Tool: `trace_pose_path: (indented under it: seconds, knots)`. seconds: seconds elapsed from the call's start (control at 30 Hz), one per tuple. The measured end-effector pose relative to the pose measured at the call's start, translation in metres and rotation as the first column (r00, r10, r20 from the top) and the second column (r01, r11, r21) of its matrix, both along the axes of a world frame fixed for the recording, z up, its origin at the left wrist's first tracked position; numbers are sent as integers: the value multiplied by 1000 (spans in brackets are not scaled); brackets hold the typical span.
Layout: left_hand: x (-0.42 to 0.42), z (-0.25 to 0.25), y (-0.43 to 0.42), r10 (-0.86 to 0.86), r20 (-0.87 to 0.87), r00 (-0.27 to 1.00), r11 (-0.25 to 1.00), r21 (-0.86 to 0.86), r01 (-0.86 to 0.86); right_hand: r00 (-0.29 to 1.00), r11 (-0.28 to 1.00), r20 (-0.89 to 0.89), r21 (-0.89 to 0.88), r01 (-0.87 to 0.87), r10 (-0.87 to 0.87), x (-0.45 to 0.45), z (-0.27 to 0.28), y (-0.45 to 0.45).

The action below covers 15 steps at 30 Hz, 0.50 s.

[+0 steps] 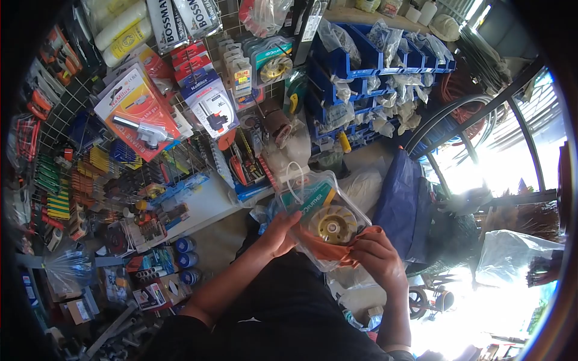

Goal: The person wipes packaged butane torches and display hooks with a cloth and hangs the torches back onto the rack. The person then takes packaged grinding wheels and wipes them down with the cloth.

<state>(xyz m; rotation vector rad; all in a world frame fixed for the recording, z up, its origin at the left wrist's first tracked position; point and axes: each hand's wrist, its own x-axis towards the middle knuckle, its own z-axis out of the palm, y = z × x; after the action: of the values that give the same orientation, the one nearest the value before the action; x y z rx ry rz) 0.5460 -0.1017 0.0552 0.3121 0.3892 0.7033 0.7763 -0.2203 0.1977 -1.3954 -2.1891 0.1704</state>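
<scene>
A clear plastic blister pack [316, 198] is held up in front of my body, tilted, with a teal and yellow card inside. Within it shows a gold grinding cup wheel [333, 227]. My left hand [281, 233] grips the pack's left edge, thumb on its front. My right hand [379, 256] is closed on an orange cloth [337, 253], which lies against the lower part of the pack. A white loop [295, 180] stands at the pack's top. The fingers behind the pack are hidden.
A wire rack on the left carries hanging goods, including a torch burner pack [141, 117] and a similar wheel pack [276, 63]. Blue bins [355, 72] with bagged parts are stacked ahead. A dark blue sheet [397, 204] stands at right. Boxed tools [159, 295] lie at lower left.
</scene>
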Motion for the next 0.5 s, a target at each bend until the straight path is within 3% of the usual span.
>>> trace_pose_path:
  seconds: [0.1,0.17,0.5]
  knots:
    - [-2,19,-3,-32,-42,999,999,32,33,1000,1000,-1,-10,25,-25,6,3,4]
    - [-4,-1,-3,-55,-24,998,998,36,56,999,999,-15,-24,37,-37,8,4,7]
    - [-16,-3,0,-198,28,980,975,110,194,986,1000,-163,-2,-17,16,9,10,32]
